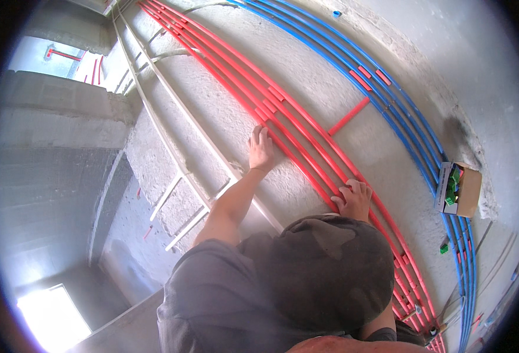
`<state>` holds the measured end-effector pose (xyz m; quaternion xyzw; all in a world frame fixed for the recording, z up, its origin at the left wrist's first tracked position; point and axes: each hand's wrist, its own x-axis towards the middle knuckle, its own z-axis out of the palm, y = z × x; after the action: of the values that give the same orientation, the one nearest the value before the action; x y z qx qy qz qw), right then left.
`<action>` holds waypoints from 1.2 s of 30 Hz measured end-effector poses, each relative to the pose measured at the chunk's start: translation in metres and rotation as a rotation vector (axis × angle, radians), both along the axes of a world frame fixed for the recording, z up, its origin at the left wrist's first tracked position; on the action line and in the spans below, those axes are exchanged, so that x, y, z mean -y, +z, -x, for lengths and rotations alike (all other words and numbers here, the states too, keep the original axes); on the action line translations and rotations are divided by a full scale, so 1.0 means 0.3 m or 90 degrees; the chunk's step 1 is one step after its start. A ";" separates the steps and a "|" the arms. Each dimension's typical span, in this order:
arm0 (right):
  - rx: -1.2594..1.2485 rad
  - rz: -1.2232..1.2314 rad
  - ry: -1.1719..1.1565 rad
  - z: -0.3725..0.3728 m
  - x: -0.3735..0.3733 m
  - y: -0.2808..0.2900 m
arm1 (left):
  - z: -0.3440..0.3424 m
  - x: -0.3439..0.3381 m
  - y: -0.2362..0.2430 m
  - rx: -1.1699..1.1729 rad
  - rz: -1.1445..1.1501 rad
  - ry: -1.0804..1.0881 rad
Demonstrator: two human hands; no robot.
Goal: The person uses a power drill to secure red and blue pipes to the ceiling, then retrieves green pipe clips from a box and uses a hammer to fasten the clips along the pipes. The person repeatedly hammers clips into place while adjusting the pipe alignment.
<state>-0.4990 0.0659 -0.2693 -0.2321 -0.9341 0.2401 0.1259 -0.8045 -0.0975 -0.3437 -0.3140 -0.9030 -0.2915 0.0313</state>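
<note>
Several red plastic conduit pipes [230, 70] run side by side across the rough concrete floor, with short red coupling sleeves [269, 106] on them. My left hand [261, 152] has its fingers bent onto the leftmost red pipe, close to a coupling. Farther down the same bundle, my right hand [355, 200] curls its fingers over the red pipes. Most of my right forearm is hidden behind a dark rounded cloth shape [324, 270], which looks like a cap. A grey sleeve covers my left upper arm. A short loose red pipe [349, 116] lies across from the bundle.
Blue pipes [400, 129] run to the right, some with red sleeves. Across them sits a cardboard box [470, 193] holding small green pieces; another green piece [444, 248] lies nearby. White pipes [195, 129] stretch along the left. A concrete wall [54, 159] rises beyond them.
</note>
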 end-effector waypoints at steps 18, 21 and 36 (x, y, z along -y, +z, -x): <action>0.058 0.028 0.094 0.062 0.043 0.004 | 0.008 0.005 -0.007 -0.053 0.025 -0.036; 0.060 0.035 0.097 0.062 0.041 0.008 | 0.004 0.000 -0.004 -0.054 0.024 -0.035; 0.080 0.046 0.092 0.071 0.040 0.024 | -0.001 -0.006 0.018 -0.051 0.026 -0.031</action>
<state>-0.5202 0.0540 -0.2620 -0.1834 -0.9451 0.2673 0.0410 -0.8043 -0.0957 -0.3384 -0.3481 -0.8988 -0.2611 0.0534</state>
